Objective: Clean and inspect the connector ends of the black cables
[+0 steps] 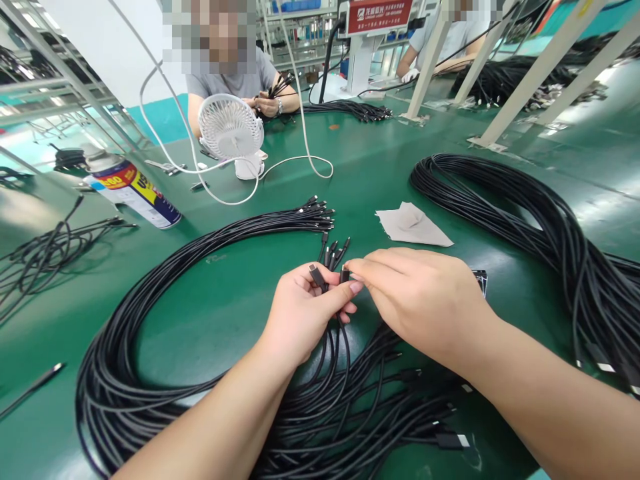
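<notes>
Several black cables (317, 275) are gripped in my left hand (305, 303), their plug ends sticking up between the fingers. My right hand (425, 293) has thumb and fingers pinched at one small black plug (345, 274) beside the left thumb; its fingertips are partly hidden. A long looped bundle of black cables (150, 280) curves on the green table from under my forearms to a cluster of plugs (317, 213) beyond my hands. More loose cable ends (415, 427) lie below my right wrist, some with bright metal connectors.
A thick cable coil (540, 213) lies at right, near a crumpled wipe (413, 225). A spray can (135, 190) and white fan (233, 130) with a trailing white cord stand at the back left. Across the green table (370, 160), a person (240, 83) holds cables.
</notes>
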`<state>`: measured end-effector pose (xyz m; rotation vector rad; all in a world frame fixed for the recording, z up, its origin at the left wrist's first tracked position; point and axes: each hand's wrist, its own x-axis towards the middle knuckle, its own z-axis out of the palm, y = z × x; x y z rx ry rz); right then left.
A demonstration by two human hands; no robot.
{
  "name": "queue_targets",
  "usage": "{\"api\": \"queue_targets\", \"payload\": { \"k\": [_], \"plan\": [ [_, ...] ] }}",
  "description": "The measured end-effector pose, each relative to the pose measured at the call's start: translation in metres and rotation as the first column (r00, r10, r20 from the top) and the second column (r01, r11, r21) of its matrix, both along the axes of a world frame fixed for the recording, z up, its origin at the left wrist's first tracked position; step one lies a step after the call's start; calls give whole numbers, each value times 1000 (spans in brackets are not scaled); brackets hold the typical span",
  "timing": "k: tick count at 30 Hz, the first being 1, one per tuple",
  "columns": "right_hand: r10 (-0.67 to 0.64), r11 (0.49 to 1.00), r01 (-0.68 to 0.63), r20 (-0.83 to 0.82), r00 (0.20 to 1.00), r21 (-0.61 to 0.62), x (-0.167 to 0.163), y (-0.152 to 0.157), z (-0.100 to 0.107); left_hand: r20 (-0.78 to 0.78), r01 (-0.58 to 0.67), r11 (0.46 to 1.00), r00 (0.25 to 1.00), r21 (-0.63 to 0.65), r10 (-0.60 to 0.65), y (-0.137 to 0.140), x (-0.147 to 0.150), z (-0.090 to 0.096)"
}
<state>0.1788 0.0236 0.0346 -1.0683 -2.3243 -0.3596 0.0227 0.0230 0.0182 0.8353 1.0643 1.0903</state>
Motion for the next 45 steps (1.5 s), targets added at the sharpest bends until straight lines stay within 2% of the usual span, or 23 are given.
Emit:
{"api": "queue_targets", "payload": {
  "k": [21,37,45],
  "plan": [
    [21,1000,-21,11,1000,-3,7,0,0,-17,23,1000,1000,19,-23,1,-2,-4],
    [-25,999,27,38,999,-43,6,-1,4,-23,42,999,999,-20,-42,-1,-1,0],
    [-2,1000,2,6,1000,-10,2,-1,0,-26,21,1000,999,-15,-21,-1,0,0]
  ]
}}
